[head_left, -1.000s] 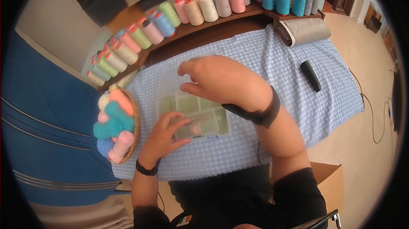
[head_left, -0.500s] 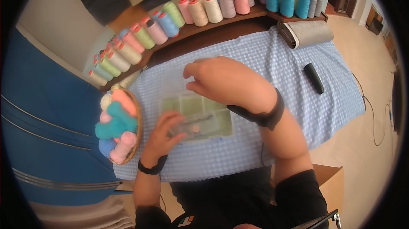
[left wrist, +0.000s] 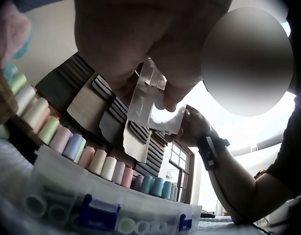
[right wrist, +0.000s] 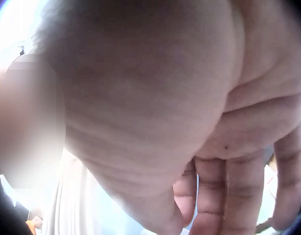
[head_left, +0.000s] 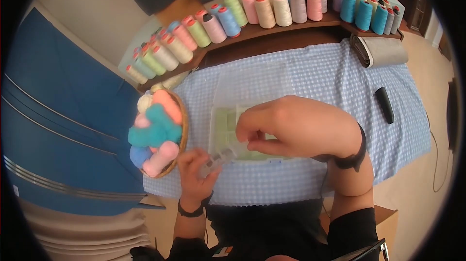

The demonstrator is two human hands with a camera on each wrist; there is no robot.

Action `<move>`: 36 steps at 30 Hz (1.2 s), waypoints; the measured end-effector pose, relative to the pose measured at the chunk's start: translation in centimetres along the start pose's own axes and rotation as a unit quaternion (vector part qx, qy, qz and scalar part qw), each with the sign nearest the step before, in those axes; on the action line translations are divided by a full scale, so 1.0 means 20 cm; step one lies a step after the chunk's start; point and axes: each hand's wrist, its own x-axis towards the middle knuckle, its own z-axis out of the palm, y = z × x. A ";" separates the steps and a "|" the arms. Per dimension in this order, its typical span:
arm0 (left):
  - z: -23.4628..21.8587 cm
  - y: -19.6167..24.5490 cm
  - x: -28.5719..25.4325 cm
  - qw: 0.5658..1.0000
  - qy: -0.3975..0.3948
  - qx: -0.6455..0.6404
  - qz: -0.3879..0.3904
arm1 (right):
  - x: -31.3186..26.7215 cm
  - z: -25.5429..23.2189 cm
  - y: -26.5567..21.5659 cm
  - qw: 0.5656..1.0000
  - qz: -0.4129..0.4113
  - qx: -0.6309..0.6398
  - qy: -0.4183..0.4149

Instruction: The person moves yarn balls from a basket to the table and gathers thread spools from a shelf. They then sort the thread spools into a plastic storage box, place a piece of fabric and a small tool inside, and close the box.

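Small clear case [head_left: 217,162]: where is it sitting?

It is showing left of centre and below the middle of the head view, and in the upper middle of the left-wrist view, where the larger box [left wrist: 140,208] is lying along the bottom. The left hand [head_left: 194,177] is grasping it, thumb on one side and fingers on the other.

What is the right hand [head_left: 293,124] doing?

It is bending its fingers close to the case, near the centre of the head view. I am not able to tell whether it is pinching anything; blur is smearing the case there, and the right-wrist view is cutting off fingertips.

How are you expecting the case to handle?

Light, I'm judging, and stiff: its thin walls are looking like hard plastic, probably slick under dry skin and liable to crack if dropped or twisted. Blur is hiding whatever it may be holding, so I'm advising keeping it level.

Where are you suggesting taking hold?

Across the two opposite side walls, near mid-length, as the left hand is roughly doing. Squeezing hard is risking flexing the walls; gripping one corner is inviting a tilt.
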 end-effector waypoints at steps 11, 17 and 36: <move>-0.04 -0.01 -0.11 0.997 0.058 -0.037 0.040 | 0.02 0.07 -0.06 0.997 -0.071 -0.012 -0.033; -0.09 0.03 -0.15 0.991 0.094 -0.040 0.091 | -0.06 0.19 -0.17 0.986 -0.141 -0.086 0.017; -0.10 0.13 -0.20 0.980 0.101 -0.089 0.148 | -0.34 0.66 -0.18 0.896 -0.299 -0.152 0.291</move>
